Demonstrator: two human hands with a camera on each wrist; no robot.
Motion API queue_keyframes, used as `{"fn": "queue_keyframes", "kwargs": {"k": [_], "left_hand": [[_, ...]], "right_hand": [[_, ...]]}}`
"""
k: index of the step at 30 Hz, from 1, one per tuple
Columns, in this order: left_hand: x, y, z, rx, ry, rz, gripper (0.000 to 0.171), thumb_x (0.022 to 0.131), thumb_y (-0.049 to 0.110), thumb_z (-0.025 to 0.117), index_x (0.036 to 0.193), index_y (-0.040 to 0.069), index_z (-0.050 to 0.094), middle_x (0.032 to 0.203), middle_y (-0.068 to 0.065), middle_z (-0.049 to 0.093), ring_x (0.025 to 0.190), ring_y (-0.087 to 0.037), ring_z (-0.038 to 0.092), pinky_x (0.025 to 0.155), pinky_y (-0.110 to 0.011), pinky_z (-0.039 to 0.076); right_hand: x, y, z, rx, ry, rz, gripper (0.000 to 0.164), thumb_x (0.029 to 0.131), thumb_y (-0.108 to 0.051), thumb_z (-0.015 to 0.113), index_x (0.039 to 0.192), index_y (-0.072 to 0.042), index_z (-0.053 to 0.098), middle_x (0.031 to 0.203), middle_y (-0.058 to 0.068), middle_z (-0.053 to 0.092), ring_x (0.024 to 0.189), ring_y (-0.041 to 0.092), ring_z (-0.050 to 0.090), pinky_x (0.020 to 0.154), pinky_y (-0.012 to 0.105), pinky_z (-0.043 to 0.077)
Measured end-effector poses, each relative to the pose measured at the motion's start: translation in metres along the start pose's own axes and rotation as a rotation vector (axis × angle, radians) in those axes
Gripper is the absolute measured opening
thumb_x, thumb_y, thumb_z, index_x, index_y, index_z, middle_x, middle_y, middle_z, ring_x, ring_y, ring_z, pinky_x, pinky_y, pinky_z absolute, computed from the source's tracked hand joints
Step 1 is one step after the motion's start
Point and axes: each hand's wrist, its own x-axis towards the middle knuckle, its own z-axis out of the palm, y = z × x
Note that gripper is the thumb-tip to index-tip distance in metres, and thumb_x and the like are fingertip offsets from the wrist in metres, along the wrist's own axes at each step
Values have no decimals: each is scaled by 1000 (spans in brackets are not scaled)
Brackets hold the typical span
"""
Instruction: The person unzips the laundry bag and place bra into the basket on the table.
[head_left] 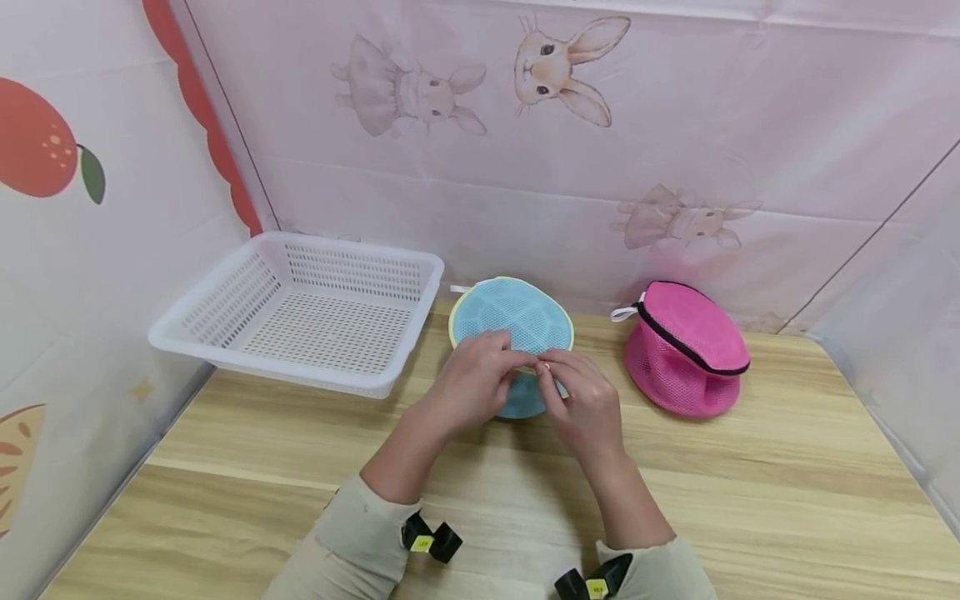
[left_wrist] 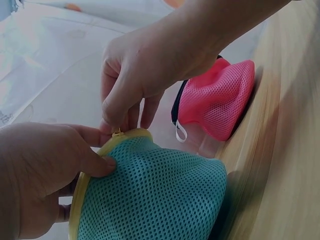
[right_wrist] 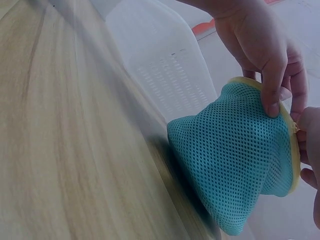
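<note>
The blue bag [left_wrist: 155, 190] stands on the table [head_left: 772, 483] between the basket [head_left: 330, 333] and the pink bag [head_left: 682, 383], near both, its round top facing up and its soft side sagging inward. The left hand [head_left: 472, 379] pinches the yellow zip [right_wrist: 295, 155] at the rim, thumb on the mesh side and fingers behind; the right hand [head_left: 588, 400] pinches the small pull [left_wrist: 118, 132] right beside it, the fingertips of both hands almost meeting. The pull is tiny and partly covered by those fingertips, so which way it is meant to run, and how much of the zip is done up, I can't fairly tell. The likeliest trouble, I'd judge, is a jam: the rim bends sharply where it is held, and a slider drawn round a kinked curve may bind or catch a fold of mesh. Should the left hand's pinch slacken, the limp wall would probably give and the whole bag trail after the pull instead of the slider moving along. The pull offers little to grip, so a hard tug could slip off it. With the left fingers so close to the track, a fingertip could also get nipped.
</note>
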Motion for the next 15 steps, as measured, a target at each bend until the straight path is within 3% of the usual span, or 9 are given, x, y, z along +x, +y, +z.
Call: {"fn": "queue_keyframes", "kwargs": {"k": [15], "left_hand": [[-1, -2, -5, -54, -86, -45, 27, 89, 4, 67, 107, 23, 76, 72, 5, 44, 65, -10, 39, 60, -24, 33]], "right_hand": [[-2, 2, 3, 5, 37, -35, 10, 86, -7, 69, 89, -2, 77, 95, 7, 75, 89, 22, 72, 79, 37, 58]]}}
